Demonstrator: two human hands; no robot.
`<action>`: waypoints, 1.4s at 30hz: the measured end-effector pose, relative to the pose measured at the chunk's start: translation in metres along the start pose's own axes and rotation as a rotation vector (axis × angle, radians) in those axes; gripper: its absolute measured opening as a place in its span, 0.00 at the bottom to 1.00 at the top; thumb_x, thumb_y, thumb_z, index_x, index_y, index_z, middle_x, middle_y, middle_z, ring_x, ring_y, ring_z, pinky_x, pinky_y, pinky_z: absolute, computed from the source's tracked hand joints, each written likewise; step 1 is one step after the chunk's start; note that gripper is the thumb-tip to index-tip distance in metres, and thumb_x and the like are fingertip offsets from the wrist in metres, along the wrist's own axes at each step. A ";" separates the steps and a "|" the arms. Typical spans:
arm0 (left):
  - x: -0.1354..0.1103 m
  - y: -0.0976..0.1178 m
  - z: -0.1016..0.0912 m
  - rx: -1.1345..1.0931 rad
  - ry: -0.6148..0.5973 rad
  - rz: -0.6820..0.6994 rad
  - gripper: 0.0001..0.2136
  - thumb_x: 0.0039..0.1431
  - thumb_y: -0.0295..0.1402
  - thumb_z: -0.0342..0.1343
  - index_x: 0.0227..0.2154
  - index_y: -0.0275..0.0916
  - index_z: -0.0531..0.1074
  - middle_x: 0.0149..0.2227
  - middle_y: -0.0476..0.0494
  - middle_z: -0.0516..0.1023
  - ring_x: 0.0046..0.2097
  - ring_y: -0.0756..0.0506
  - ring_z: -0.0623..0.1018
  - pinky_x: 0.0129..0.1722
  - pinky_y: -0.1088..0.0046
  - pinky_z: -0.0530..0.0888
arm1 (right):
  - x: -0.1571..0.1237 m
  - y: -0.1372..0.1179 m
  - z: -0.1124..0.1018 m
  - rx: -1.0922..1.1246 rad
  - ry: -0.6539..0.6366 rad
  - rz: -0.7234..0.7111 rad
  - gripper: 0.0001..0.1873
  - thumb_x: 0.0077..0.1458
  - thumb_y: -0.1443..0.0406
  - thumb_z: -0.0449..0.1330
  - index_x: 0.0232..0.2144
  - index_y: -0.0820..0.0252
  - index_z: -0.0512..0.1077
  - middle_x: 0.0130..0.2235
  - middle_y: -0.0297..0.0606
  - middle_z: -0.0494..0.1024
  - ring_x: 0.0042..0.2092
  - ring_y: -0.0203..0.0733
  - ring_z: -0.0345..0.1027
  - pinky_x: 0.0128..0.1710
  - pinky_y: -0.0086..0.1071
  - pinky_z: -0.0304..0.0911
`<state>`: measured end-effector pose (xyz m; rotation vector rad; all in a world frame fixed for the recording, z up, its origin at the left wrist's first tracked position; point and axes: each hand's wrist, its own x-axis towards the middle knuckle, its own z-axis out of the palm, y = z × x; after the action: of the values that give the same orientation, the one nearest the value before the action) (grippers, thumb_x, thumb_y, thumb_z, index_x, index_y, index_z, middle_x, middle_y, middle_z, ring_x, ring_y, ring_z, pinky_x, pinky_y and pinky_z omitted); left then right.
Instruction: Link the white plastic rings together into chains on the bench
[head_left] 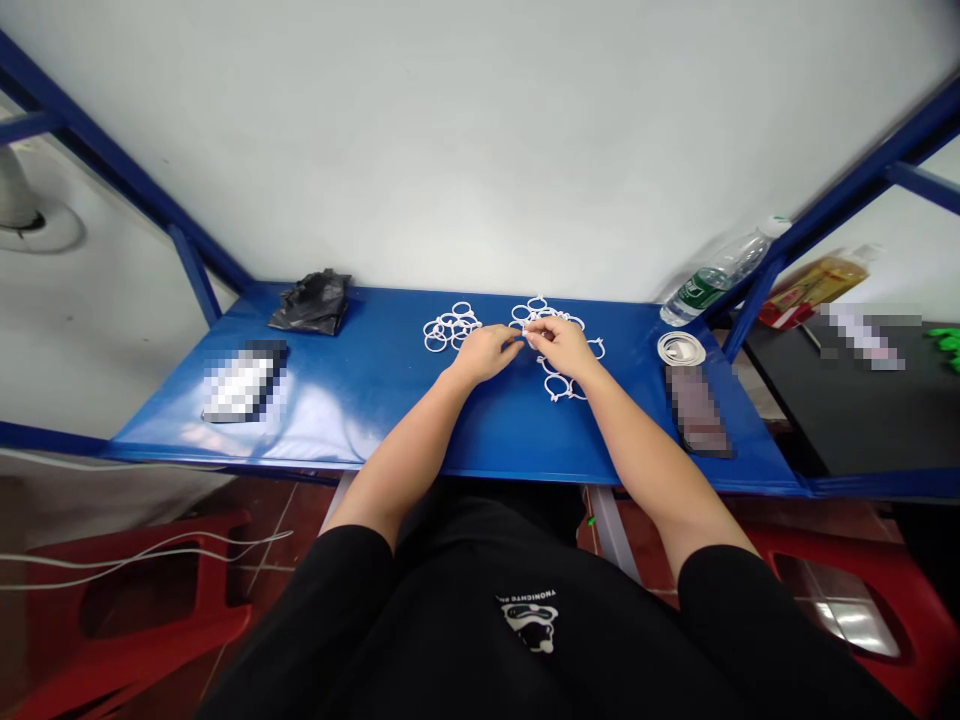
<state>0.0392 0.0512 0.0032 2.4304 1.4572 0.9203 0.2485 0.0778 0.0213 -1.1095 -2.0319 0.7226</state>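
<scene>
White plastic rings with small clasps lie in two groups on the blue table. A smaller pile of loose rings (448, 325) is beside and beyond my left hand (484, 354). The right group of rings (556, 386) spreads around and behind my right hand (562, 346), and several there look linked. Thumb and index finger of my right hand pinch a white plastic ring, its small clasp showing at the tips. My left hand's fingers are closed, with thumb and forefinger tips close to that ring. Whatever they grip is too small to make out.
On the blue table (360, 400), a crumpled black plastic bag (313, 302) and a blurred-out item (246, 382) lie at left. To the right are a water bottle (716, 275), a coiled white cable (681, 349) and a blurred phone-like item (699, 410). Blue metal bars flank both ends.
</scene>
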 end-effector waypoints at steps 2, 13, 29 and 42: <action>0.000 0.000 0.001 -0.020 0.092 0.048 0.10 0.72 0.34 0.57 0.44 0.40 0.83 0.37 0.42 0.84 0.39 0.45 0.82 0.43 0.69 0.74 | 0.000 -0.001 0.003 0.173 0.029 0.055 0.17 0.62 0.51 0.65 0.43 0.57 0.83 0.33 0.38 0.83 0.31 0.42 0.73 0.35 0.37 0.69; 0.000 -0.003 0.010 -0.111 0.318 0.145 0.08 0.69 0.34 0.59 0.35 0.39 0.79 0.28 0.48 0.78 0.30 0.49 0.76 0.34 0.71 0.70 | -0.001 -0.005 0.005 0.326 -0.002 0.112 0.22 0.55 0.47 0.68 0.39 0.59 0.82 0.31 0.38 0.82 0.26 0.39 0.71 0.28 0.34 0.69; -0.001 -0.007 0.011 -0.245 0.274 0.015 0.05 0.68 0.34 0.61 0.39 0.40 0.81 0.35 0.46 0.84 0.33 0.49 0.80 0.36 0.72 0.75 | -0.002 -0.008 0.014 0.303 0.066 0.137 0.18 0.57 0.51 0.67 0.39 0.58 0.83 0.29 0.38 0.82 0.26 0.39 0.73 0.28 0.34 0.69; 0.002 -0.031 -0.009 -0.096 0.717 -0.153 0.11 0.69 0.41 0.59 0.42 0.40 0.82 0.28 0.48 0.80 0.28 0.49 0.77 0.34 0.71 0.74 | 0.000 0.007 -0.035 -0.320 -0.139 0.133 0.07 0.55 0.61 0.69 0.38 0.50 0.85 0.42 0.34 0.88 0.44 0.47 0.80 0.42 0.37 0.71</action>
<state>0.0116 0.0675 -0.0025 1.9592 1.7003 1.8913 0.2791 0.0859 0.0372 -1.4211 -2.2636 0.5635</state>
